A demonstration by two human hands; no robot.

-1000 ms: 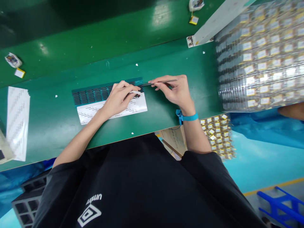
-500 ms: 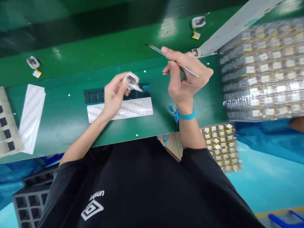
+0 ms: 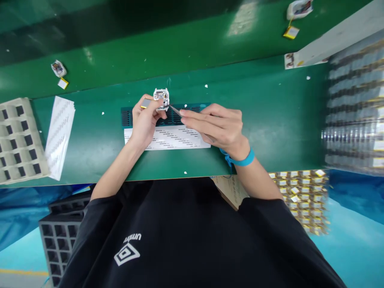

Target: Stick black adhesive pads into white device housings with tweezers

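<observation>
Between the thumb and fingers of my left hand [image 3: 146, 122] is a small white device housing [image 3: 161, 96] with its circuitry facing up. A silver battery pack [image 3: 146, 103] with a yellow edge lies against that hand. My right hand [image 3: 217, 126], wearing a blue wristband [image 3: 244, 159], pinches thin metal tweezers [image 3: 175, 110], whose tip meets the lower right edge of the housing. Beneath the hands lie a dark slotted strip [image 3: 127, 117] and a white printed label sheet [image 3: 180, 138].
At left are a pale molded tray [image 3: 22, 140] and white printed sheets [image 3: 60, 136]. Two other housings with batteries lie at the back left [image 3: 58, 69] and back right [image 3: 300, 9]. Stacked clear trays [image 3: 354, 112] stand at right, beside a grey-white bar [image 3: 336, 38].
My right hand has come left and down, bringing the tweezers to the housing. The housing in my left hand has turned, and its battery now shows. The camera view has shifted.
</observation>
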